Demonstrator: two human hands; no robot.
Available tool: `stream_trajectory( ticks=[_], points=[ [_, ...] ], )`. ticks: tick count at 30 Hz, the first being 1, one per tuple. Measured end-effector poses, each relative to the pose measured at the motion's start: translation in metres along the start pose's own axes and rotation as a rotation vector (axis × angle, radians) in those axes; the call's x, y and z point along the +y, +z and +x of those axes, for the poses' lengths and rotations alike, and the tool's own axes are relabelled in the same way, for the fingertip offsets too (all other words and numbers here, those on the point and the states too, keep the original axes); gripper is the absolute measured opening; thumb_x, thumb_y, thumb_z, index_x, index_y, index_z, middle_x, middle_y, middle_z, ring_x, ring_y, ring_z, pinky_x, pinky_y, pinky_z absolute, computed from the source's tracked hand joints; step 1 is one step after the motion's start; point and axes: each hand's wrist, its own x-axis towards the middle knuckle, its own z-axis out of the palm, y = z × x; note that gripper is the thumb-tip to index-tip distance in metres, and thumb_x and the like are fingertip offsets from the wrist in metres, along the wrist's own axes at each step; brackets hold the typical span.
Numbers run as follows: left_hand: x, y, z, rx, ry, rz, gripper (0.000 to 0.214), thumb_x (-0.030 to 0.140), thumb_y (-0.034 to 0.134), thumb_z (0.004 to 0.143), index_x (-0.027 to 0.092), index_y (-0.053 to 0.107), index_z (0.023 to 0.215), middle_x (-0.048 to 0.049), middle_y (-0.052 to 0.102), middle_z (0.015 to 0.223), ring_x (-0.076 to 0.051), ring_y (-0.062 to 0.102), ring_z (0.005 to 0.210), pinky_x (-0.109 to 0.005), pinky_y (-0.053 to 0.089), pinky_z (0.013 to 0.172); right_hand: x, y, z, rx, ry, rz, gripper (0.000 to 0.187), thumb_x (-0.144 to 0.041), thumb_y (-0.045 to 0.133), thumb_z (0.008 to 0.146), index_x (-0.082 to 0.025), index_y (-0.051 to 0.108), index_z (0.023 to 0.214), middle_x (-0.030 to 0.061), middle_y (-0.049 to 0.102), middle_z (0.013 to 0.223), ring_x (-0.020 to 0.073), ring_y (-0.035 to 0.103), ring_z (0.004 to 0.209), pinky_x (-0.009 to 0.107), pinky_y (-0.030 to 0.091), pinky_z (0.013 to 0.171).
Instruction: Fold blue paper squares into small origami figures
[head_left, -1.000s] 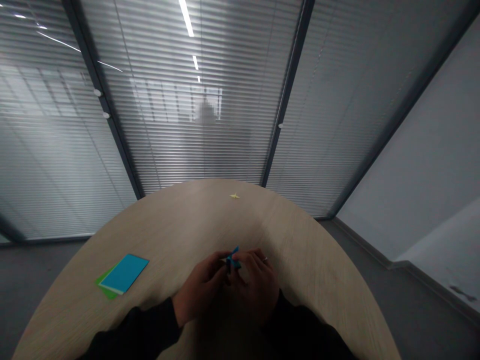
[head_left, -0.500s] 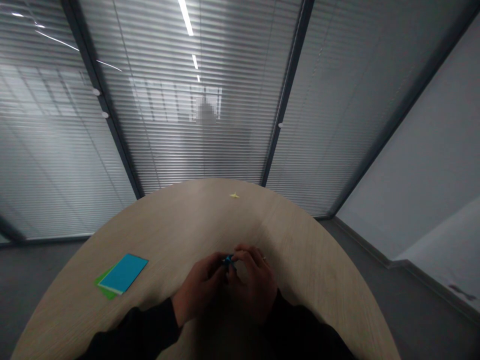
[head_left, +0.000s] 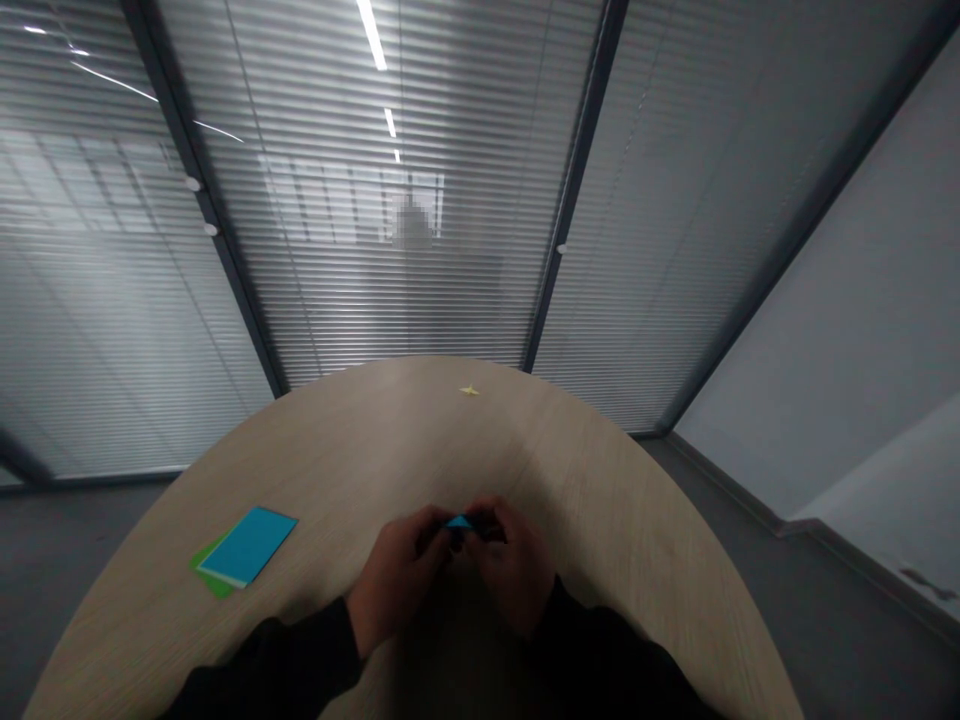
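My left hand (head_left: 394, 582) and my right hand (head_left: 510, 570) meet over the near middle of a round pale wood table (head_left: 360, 450). Both pinch a small folded piece of blue paper (head_left: 459, 522) between their fingertips. Only a flat sliver of the paper shows between the thumbs and fingers; the rest is hidden by the hands. Dark sleeves cover both forearms.
A small stack of blue and green paper sheets (head_left: 244, 548) lies on the table to the left. A tiny yellow folded paper shape (head_left: 469, 391) sits near the far edge. Glass walls with blinds stand behind the table, grey floor on either side.
The blue paper stuck up between my fingers a second ago; now it lies flatter and lower in the pinch. My right hand's fingers have curled further round it.
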Motion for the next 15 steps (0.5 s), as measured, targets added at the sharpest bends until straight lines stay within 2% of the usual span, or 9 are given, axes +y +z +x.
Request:
stream_trajectory(
  ticks=[4,8,15],
  points=[
    [0.0001,0.0,-0.0003,0.029,0.0,0.06,0.02,0.024,0.051,0.088,0.018,0.069,0.093,-0.0064,0.074,0.085,-0.022,0.066,0.077,-0.03,0.047,0.07,0.0039,0.0019,0.0,-0.036,0.079,0.145,0.014,-0.02,0.06,0.082,-0.018,0.062,0.096,0.0053,0.072,0.085,0.0188,0.07,0.076,0.031,0.056,0.07],
    [-0.0012,-0.0019,0.0004,-0.002,-0.018,0.054,0.021,0.027,0.051,0.089,0.018,0.069,0.093,-0.0066,0.074,0.083,-0.022,0.066,0.076,-0.029,0.047,0.068,0.0042,0.0024,-0.0009,-0.019,0.105,0.161,0.015,-0.02,0.062,0.08,-0.018,0.064,0.094,0.0056,0.073,0.085,0.0191,0.07,0.076,0.031,0.056,0.07],
    [-0.0031,-0.0042,0.0009,-0.031,-0.005,0.049,0.024,0.031,0.05,0.089,0.017,0.069,0.09,-0.007,0.073,0.082,-0.022,0.065,0.075,-0.031,0.048,0.069,-0.0006,-0.0018,0.0006,-0.081,0.2,0.242,0.017,-0.031,0.065,0.081,-0.017,0.067,0.09,0.0054,0.074,0.08,0.0191,0.069,0.072,0.031,0.056,0.066]
  ],
)
